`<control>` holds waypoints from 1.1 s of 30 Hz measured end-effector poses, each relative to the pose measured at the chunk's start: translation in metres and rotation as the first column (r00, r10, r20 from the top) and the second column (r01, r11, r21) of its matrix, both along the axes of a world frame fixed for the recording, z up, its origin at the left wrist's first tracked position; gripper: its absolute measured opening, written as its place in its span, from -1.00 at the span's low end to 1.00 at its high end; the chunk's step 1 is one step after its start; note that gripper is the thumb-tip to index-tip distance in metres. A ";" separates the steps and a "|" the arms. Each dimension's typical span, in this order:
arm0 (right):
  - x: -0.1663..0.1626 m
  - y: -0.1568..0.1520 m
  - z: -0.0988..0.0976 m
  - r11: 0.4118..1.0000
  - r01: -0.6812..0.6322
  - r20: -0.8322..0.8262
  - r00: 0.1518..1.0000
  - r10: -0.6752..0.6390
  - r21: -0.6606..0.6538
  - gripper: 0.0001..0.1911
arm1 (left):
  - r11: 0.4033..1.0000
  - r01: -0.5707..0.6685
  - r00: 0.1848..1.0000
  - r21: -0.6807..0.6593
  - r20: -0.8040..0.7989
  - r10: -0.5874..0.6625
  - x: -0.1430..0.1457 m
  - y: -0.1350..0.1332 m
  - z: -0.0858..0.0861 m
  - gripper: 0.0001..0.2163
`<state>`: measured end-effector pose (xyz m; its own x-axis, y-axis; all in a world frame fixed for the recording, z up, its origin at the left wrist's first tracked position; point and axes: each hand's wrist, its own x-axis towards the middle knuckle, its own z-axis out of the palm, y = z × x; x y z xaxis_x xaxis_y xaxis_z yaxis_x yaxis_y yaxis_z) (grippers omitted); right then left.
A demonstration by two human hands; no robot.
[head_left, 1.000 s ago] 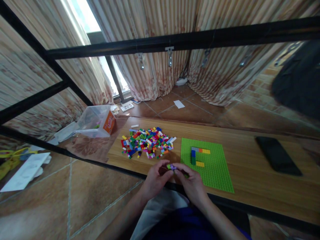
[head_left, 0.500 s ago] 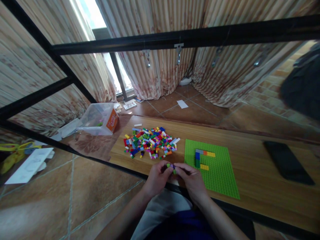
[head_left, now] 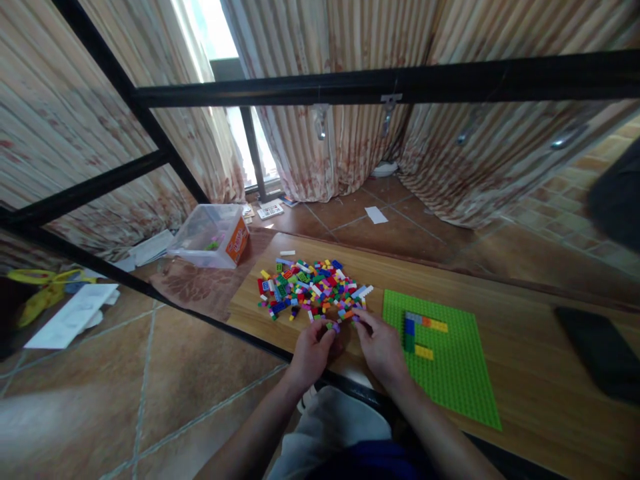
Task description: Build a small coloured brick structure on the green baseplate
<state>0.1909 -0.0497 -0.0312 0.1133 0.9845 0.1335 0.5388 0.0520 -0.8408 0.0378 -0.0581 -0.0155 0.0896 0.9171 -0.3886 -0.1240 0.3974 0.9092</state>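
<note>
You have a single view, from the camera worn on your head. It faces forward and down across the near edge of the wooden table (head_left: 525,347), close enough that your left hand (head_left: 311,353) and right hand (head_left: 383,347) sit low in the middle. The table runs slantwise, with its left corner in view and its right end cut off. A black frame bar (head_left: 400,83) crosses the top, with curtains (head_left: 350,40) behind it.

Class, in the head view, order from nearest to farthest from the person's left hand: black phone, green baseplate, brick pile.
1. brick pile, just ahead of the left hand
2. green baseplate, to its right
3. black phone, far right
</note>
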 end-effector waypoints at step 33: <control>-0.012 0.030 0.021 0.982 -0.174 0.105 0.981 0.165 0.078 -0.73 | 0.796 0.461 0.560 0.393 -0.824 0.082 -0.007 0.032 0.009 -0.79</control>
